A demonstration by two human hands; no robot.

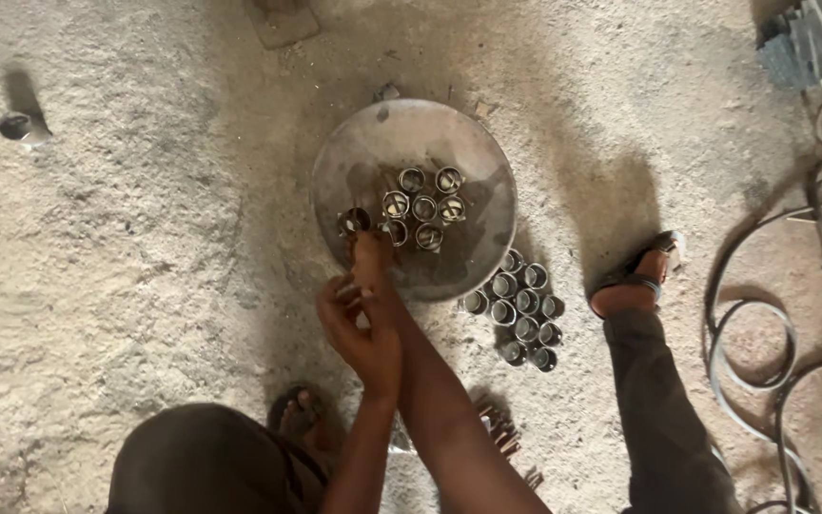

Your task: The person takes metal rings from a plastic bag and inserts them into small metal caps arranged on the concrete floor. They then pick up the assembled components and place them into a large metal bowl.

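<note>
Two bare hands, yours, meet just below the near rim of a round metal dish [354,152] that lies flat on a sandy, gritty floor [145,247]. Your arms cross as they reach forward. Your right hand [373,259] stretches furthest, its fingers pinched narrowly together at the dish's near edge, right beside a short metal ring [354,221] that stands on end at the left of the dish; whether the fingertips actually touch that ring, you cannot tell from this view. Your left hand [359,328] sits just behind, fingers curled inward around something small that is too hidden to name.

On the dish, a tight cluster of seven similar rings [423,207] stands upright, open ends up, touching one another, just to the right of the single ring. Off the dish, on the floor by its lower right edge, a second group of rings [520,309] stands packed together in rows.

Your right foot in a sandal [641,276] rests to the right of that floor group, with your trouser leg running down toward the bottom of the view. Your left foot [299,414] shows near the bottom, beside your knee. Looped cables [749,324] lie along the right side. One lone ring [17,126] lies far off at the upper left.
</note>
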